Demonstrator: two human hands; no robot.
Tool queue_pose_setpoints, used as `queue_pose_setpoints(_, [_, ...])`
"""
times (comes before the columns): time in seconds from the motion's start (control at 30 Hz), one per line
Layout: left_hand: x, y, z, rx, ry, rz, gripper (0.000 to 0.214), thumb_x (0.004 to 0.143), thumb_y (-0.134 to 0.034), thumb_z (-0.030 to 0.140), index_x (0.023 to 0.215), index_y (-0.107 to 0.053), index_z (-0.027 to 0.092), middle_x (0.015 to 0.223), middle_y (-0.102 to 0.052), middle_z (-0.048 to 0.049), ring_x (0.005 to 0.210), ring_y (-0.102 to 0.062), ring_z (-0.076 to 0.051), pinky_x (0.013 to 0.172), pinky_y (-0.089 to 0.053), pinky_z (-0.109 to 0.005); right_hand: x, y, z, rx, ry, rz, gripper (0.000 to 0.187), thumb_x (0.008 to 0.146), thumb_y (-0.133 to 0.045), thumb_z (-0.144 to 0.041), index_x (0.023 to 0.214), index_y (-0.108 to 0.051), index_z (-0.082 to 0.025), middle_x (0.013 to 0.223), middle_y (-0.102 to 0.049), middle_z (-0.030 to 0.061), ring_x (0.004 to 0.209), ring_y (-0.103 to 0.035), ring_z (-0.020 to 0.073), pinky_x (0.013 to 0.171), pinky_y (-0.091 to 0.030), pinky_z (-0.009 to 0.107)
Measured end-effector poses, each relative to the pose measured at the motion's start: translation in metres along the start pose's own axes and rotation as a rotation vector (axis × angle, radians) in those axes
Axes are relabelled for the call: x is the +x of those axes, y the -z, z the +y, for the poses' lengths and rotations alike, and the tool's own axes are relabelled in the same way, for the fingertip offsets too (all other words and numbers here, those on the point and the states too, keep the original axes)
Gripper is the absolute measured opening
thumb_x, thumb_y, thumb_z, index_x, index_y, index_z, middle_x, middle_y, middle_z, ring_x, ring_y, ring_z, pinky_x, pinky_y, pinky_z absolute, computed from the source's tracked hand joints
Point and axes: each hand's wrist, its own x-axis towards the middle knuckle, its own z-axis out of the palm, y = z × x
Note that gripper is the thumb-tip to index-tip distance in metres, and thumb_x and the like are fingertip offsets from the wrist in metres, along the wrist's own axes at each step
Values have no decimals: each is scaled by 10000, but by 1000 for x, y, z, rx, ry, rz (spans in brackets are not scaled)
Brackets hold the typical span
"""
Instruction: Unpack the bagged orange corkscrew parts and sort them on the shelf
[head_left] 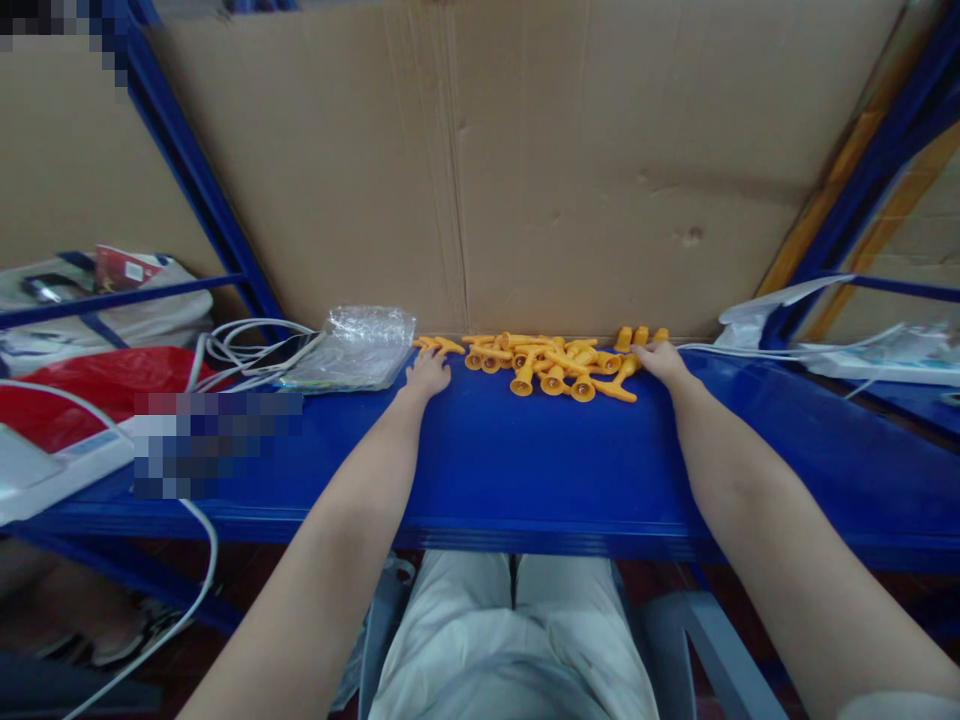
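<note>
A heap of orange plastic pieces point(553, 380), each with a flared, cup-like end and a narrow stem, lies against the back of the blue shelf. My left hand point(429, 374) rests at the heap's left end, its fingers spread over a few slim orange pieces point(437, 345). At the right end, my right hand point(661, 362) reaches in with thumb and fingers apart, touching the orange pieces there. Several small orange pieces point(642, 336) stand upright in a row just behind it. Some of its fingertips are hard to make out.
A cardboard panel point(555, 170) closes off the back of the blue shelf point(547, 460). To the left lie clear plastic bags point(352, 350), coiled white cables point(255, 350), a red bag point(97, 390) and a power strip point(75, 465). White cables point(750, 350) run along the right.
</note>
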Motion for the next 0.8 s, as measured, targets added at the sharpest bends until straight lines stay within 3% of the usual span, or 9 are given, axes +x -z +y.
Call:
queue_pose_setpoints(0.2, [-2, -1, 1, -23, -10, 38, 462, 944, -421, 278, 1344, -649, 316, 1626, -408, -43, 1521, -317, -317, 1179, -379, -580, 5, -4, 1, 200, -201, -91, 359, 893, -558, -501, 865, -709, -176, 965, -706, 153, 1047, -667, 294, 955, -513, 414])
queue_pose_setpoints(0.37, [-5, 2, 5, -16, -39, 75, 455, 922, -437, 242, 1308, -676, 279, 1603, -440, -68, 1505, -342, -326, 1190, -351, -603, -8, 3, -2, 297, -162, -170, 351, 922, -541, -484, 930, -702, -173, 1165, -711, 159, 1151, -643, 295, 1040, -477, 450])
queue_pose_setpoints(0.53, [-9, 7, 12, -33, -108, 172, 444, 909, -430, 188, 1261, -694, 255, 1584, -467, -75, 1487, -379, -299, 1208, -317, -594, -27, 12, -7, 272, -107, -132, 233, 854, -664, -390, 748, -666, -182, 994, -742, 103, 1073, -660, 279, 1021, -480, 429])
queue_pose_setpoints(0.7, [-13, 17, 19, -98, -241, 313, 429, 872, -437, 133, 1170, -722, 253, 1504, -557, -84, 1446, -434, -292, 1203, -304, -609, -32, 19, -12, 368, -147, -40, 210, 798, -701, -269, 644, -577, -199, 733, -657, 32, 830, -646, 202, 823, -536, 352])
queue_pose_setpoints(0.8, [-18, 25, 26, -117, -336, 390, 415, 877, -424, 119, 1144, -717, 242, 1484, -571, -94, 1434, -447, -279, 1224, -253, -602, -30, 27, -21, 434, -181, 58, 227, 821, -661, -274, 648, -524, -221, 711, -609, 23, 768, -622, 196, 726, -547, 357])
